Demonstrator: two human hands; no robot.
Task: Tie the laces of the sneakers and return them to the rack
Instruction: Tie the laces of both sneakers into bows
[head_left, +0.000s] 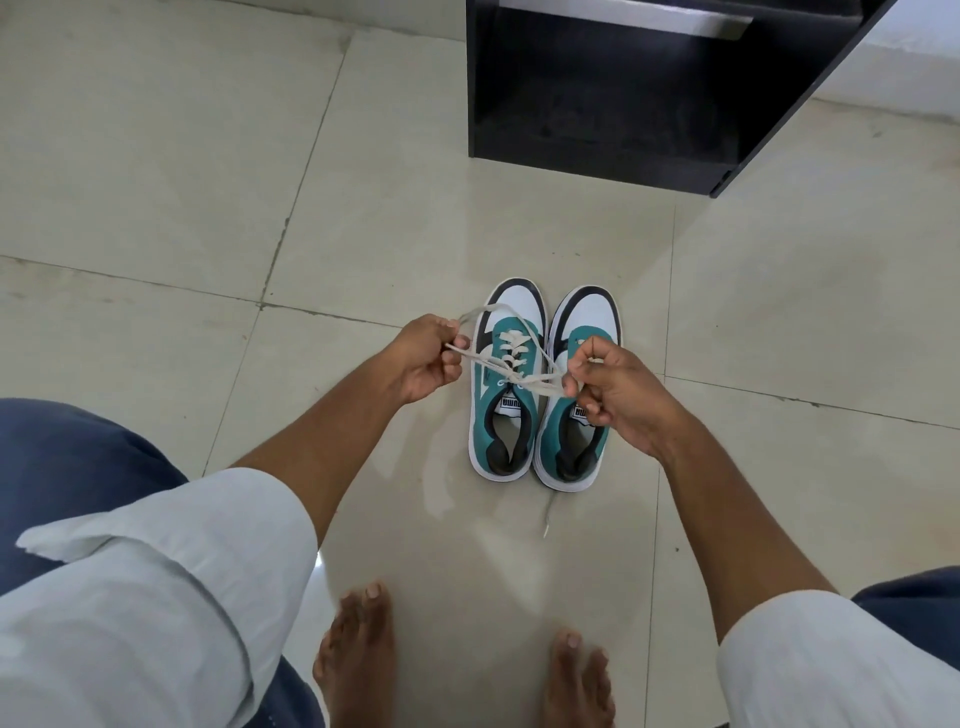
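Two teal, white and black sneakers stand side by side on the tiled floor, toes pointing away from me. The left sneaker (506, 415) has its white laces (519, 376) pulled out to both sides. My left hand (426, 361) pinches a lace loop to the left of the shoe. My right hand (615, 387) grips the other lace end and covers the front of the right sneaker (574, 441). A loose lace end (547, 517) trails on the floor behind the right sneaker.
A black shoe rack (613, 98) stands open on the floor beyond the sneakers, at the top right. My bare feet (358, 654) are at the bottom, my knees on either side. Pale floor tiles (182, 182) spread to the left.
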